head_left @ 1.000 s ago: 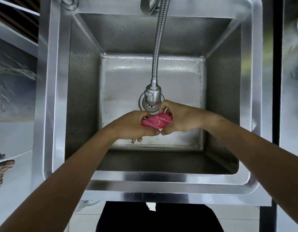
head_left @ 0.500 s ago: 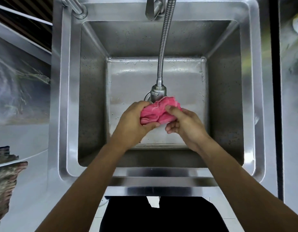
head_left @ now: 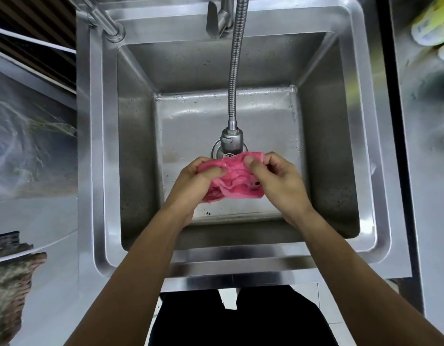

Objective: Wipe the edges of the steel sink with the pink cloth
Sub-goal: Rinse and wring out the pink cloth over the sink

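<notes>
Head view: both hands are reaching into the deep square steel sink [head_left: 98, 171], holding the crumpled pink cloth [head_left: 232, 179] above the basin floor, just in front of the ribbed flexible steel faucet hose [head_left: 234, 71] and its spray head. The left hand [head_left: 196, 182] is gripping the cloth's left end, thumb lying on top. The right hand [head_left: 278, 181] is pinching the upper right edge between thumb and fingers. A yellow-green bottle [head_left: 433, 21] is lying on the table at far right.
</notes>
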Available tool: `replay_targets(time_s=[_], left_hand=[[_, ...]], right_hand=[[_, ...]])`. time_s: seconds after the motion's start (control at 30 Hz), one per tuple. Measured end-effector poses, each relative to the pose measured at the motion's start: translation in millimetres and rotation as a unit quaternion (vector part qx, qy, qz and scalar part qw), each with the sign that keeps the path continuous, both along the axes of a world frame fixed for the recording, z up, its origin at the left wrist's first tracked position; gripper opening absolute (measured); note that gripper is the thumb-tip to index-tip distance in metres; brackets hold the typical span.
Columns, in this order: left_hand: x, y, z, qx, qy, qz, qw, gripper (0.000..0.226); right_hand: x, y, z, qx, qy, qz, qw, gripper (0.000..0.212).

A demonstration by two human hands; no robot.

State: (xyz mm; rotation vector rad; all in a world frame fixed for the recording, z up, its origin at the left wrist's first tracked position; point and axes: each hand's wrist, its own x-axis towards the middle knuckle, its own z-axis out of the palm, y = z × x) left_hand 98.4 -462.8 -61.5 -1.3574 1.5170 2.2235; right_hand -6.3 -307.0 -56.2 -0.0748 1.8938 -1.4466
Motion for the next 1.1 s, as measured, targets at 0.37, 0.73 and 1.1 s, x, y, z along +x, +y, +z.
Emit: replay_targets(time_s=[0.37,0.73,1.1], left_hand=[[10,-7,4,0.026,0.079,-0.081,0.993,0.049],[5,-5,-5,-0.107,0.035,-0.162,0.98,0.052],[-25,6,48,-0.152,0.112,-0.233,0.954,0.041]], right_hand=[[-3,16,8,-0.05,0.005,0.04,0.998,0.04],[15,18,-6,0.042,0.014,-0.002,0.999,0.032],[17,43,50,0.027,0.081,-0.106,0.991,0.027]])
